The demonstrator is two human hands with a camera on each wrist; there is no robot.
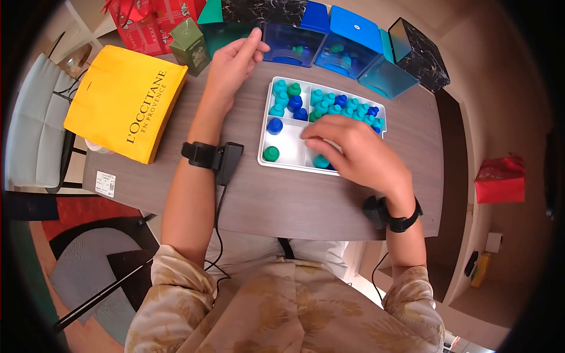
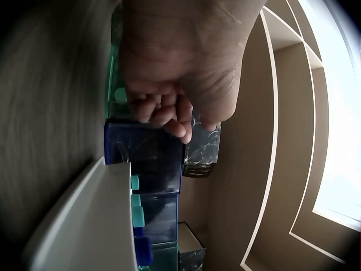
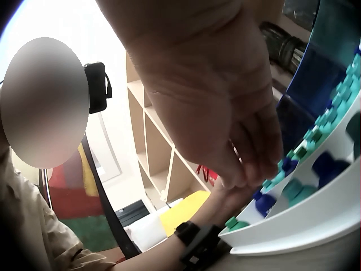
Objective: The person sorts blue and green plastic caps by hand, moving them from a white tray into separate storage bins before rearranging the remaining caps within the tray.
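A white compartment tray point(image 1: 288, 165) holds many small bottle-shaped pieces in teal, green and dark blue. My right hand point(image 1: 359, 147) reaches over its front part, thumb and fingers bent downward; nothing shows between them in the right wrist view. Front left in the tray stand a blue piece point(image 1: 275, 126) and a green piece point(image 1: 271, 154). Partly hidden under the right hand is a teal piece point(image 1: 321, 161). My left hand point(image 1: 232, 62) is raised before the bins at the back, its fingers loosely curled, and it shows no object in the left wrist view point(image 2: 175, 73).
Along the back stand a dark blue bin point(image 1: 294, 44), a brighter blue bin point(image 1: 350, 44) and a teal bin point(image 1: 385, 79), some with pieces inside. A yellow paper bag point(image 1: 120, 103) and a green box point(image 1: 190, 46) are at the left. A red bag point(image 1: 500, 178) lies far right.
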